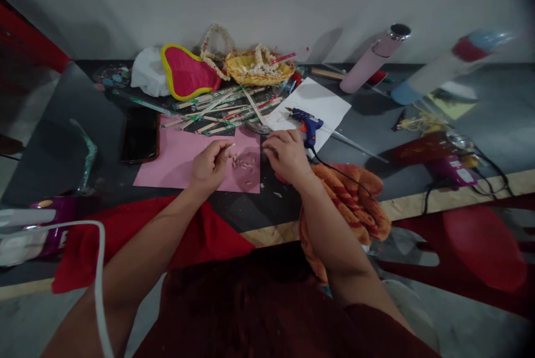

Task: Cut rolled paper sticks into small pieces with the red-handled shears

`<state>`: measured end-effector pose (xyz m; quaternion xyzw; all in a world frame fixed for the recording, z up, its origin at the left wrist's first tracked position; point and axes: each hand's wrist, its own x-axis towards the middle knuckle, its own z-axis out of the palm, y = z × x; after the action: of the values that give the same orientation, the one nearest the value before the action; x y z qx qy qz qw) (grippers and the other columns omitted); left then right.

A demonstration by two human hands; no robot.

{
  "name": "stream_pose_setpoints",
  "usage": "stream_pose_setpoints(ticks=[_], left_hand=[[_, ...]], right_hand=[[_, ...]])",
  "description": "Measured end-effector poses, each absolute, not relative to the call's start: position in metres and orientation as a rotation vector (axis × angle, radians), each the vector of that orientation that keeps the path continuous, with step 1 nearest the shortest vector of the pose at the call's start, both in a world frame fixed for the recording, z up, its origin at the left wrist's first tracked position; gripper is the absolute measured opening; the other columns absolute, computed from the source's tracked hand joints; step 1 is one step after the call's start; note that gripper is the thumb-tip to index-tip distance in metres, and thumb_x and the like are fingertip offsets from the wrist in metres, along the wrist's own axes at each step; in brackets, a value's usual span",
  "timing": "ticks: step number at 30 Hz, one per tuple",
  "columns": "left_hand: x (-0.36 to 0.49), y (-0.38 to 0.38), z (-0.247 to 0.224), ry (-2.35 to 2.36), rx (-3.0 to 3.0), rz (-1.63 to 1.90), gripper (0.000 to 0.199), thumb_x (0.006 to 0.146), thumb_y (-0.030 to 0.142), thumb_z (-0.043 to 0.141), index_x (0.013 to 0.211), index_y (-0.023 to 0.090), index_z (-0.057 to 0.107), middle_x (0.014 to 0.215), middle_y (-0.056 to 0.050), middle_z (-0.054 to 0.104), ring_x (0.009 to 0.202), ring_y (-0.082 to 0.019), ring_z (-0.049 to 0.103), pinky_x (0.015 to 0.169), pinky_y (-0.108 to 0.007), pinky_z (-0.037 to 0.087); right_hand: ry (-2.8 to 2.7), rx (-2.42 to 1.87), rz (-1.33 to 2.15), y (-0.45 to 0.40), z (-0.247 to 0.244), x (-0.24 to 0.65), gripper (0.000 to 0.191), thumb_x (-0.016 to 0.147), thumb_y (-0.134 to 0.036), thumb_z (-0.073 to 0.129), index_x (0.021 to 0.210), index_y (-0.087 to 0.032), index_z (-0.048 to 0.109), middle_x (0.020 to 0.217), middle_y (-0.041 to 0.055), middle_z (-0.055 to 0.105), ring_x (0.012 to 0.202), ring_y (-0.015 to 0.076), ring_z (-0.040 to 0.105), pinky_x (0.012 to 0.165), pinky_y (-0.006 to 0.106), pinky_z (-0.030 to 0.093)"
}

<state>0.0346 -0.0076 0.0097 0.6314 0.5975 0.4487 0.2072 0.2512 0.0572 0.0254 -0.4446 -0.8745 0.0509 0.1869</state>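
Note:
My left hand (211, 164) is closed over the pink sheet (175, 171), with a small pale piece of stick between thumb and forefinger. My right hand (288, 154) hovers just beyond the sheet's right edge. Its fingers are curled together, and whatever they may hold is hidden. Small cut stick pieces (242, 163) lie scattered on the pink sheet between the hands. A metal cutting tool (259, 128), partly covered, rests just above them. Close to my right hand, a blue hot glue gun (307, 122) lies on white paper (330, 102).
Several paper-wrapped chopsticks (217, 112) lie behind the sheet. At the back are a yellow basket (238, 71) and a red heart shape (188, 71). A phone (141, 134) is left, a pink flask (370, 65) right. An orange cloth (355, 202) and red cloth (221, 235) overhang the front edge.

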Motion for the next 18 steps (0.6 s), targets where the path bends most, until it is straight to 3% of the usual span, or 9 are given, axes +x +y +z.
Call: stream_pose_setpoints(ticks=[4,9,18], left_hand=[[0.035,-0.008,0.010,1.667,1.778,1.251,0.023,0.089,0.030,0.047,0.103,0.018,0.062,0.083,-0.001,0.069,0.073,-0.012,0.063,0.069,-0.022,0.048],[0.035,-0.007,0.009,1.646,1.776,1.287,0.022,0.089,0.029,0.048,0.102,0.018,0.062,0.084,-0.002,0.069,0.073,-0.012,0.063,0.069,-0.023,0.048],[0.034,-0.006,0.006,1.623,1.737,1.321,0.021,0.089,0.029,0.049,0.102,0.019,0.062,0.082,-0.001,0.069,0.071,-0.012,0.063,0.066,-0.022,0.047]], right_hand=[[-2.370,-1.419,0.116,0.069,0.022,0.265,0.024,0.089,-0.036,0.051,0.093,-0.019,0.067,0.108,0.0117,0.060,0.102,0.0278,0.046,0.086,0.044,0.038],[-2.419,-1.465,0.094,0.070,0.017,0.268,0.029,0.084,-0.043,0.058,0.096,-0.018,0.065,0.107,0.0132,0.061,0.102,0.0292,0.047,0.085,0.044,0.040],[-2.310,-1.484,0.080,0.067,0.018,0.259,0.020,0.088,-0.031,0.050,0.092,-0.016,0.063,0.117,0.0148,0.059,0.109,0.0298,0.048,0.092,0.046,0.041]])
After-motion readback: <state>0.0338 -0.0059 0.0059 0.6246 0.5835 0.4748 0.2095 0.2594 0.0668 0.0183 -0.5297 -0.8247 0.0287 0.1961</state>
